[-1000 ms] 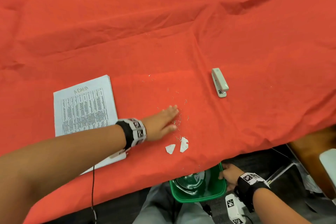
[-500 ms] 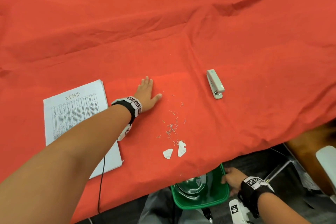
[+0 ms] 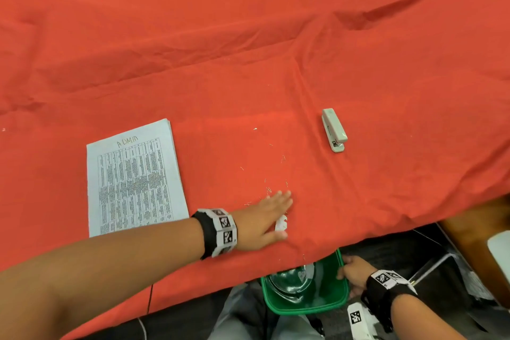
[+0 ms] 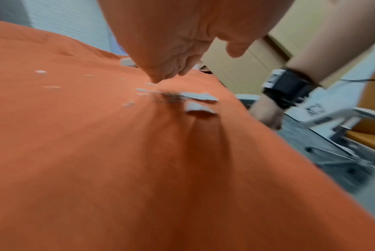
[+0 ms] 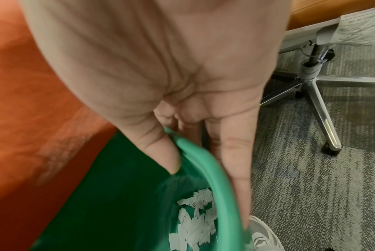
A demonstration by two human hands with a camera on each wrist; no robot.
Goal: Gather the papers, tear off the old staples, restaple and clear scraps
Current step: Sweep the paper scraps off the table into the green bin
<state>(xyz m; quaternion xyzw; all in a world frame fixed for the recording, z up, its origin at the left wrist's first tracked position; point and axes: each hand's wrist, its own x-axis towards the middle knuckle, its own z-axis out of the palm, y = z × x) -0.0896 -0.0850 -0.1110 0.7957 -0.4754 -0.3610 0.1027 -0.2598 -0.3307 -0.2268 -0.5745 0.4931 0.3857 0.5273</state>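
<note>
My left hand (image 3: 271, 215) lies flat and open on the red cloth near the table's front edge, fingers straight, edge of the palm against white paper scraps (image 3: 281, 223) and loose staples (image 3: 269, 189). In the left wrist view the scraps (image 4: 198, 97) sit just ahead of the hand (image 4: 171, 68). My right hand (image 3: 350, 274) grips the rim of a green bin (image 3: 306, 309) held below the table edge; thumb inside, fingers outside (image 5: 233, 152). Torn paper bits (image 5: 195, 220) lie in the bin (image 5: 195, 163). The stapled paper stack (image 3: 135, 176) lies to the left. A pale stapler (image 3: 334, 130) rests farther back right.
The red cloth (image 3: 276, 36) is wrinkled, with a fold running from the middle to the back right. A chair base (image 5: 315, 88) stands on the carpet right of the bin. A wooden table edge (image 3: 474, 232) shows at the right.
My left hand swept from beside the paper stack back toward the front edge, pushing staples and scraps toward the bin. The right hand kept holding the bin.
</note>
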